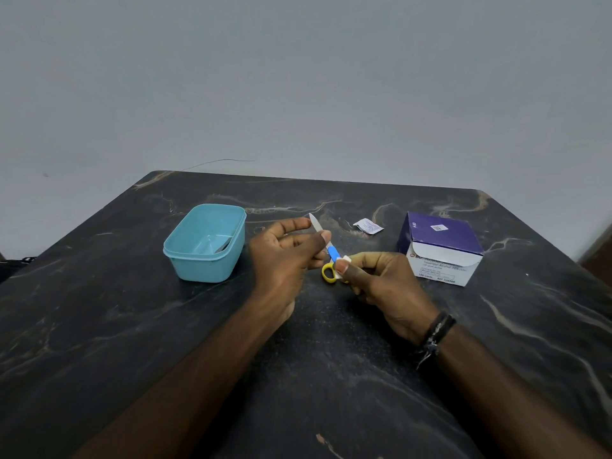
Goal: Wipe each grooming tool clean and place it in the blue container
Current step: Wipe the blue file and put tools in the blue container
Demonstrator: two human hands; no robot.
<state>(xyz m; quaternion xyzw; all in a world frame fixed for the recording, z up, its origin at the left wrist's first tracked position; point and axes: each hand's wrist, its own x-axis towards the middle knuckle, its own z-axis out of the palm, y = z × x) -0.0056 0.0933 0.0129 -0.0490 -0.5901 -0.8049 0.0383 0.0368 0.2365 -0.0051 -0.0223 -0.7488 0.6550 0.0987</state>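
Note:
My left hand (284,256) pinches a small pair of scissors (331,253) by the metal blades, tip pointing up and away. The scissors have a blue middle and yellow finger loops. My right hand (381,283) pinches a white wipe (344,260) against the scissors near the blue part, above the yellow loop. The blue container (198,256) stands on the table to the left of my hands, with a grey metal tool (223,247) lying inside it.
A purple and white box of alcohol swabs (443,250) sits at the right, its flap open. A torn white swab wrapper (367,225) lies behind my hands. The dark marble table (298,359) ends at a grey wall.

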